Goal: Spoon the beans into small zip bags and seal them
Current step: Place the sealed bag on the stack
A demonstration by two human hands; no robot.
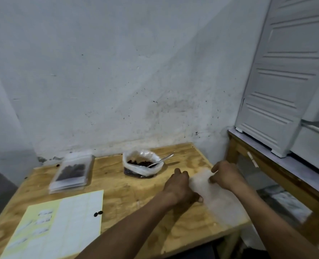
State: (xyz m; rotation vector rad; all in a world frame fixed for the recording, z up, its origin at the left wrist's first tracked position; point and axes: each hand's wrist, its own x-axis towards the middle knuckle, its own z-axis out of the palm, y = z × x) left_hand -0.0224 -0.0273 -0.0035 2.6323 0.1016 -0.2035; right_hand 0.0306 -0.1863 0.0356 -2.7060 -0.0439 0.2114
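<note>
An open plastic bag of dark beans [142, 165] stands near the back of the wooden table [128, 191], with a metal spoon [161, 161] resting in it. A stack of small zip bags [71, 173], the top one holding beans, lies at the back left. A blurred stack of empty clear zip bags [216, 197] lies near the table's right edge. My left hand [181, 186] presses on its left side, thumb at the near edge. My right hand [227, 175] pinches its far top edge.
A sheet of white labels on yellow backing [61, 221] lies at the front left, with two loose beans [98, 213] on it. A white louvred cabinet [278, 75] stands on a wooden bench [263, 165] to the right. A white wall rises behind.
</note>
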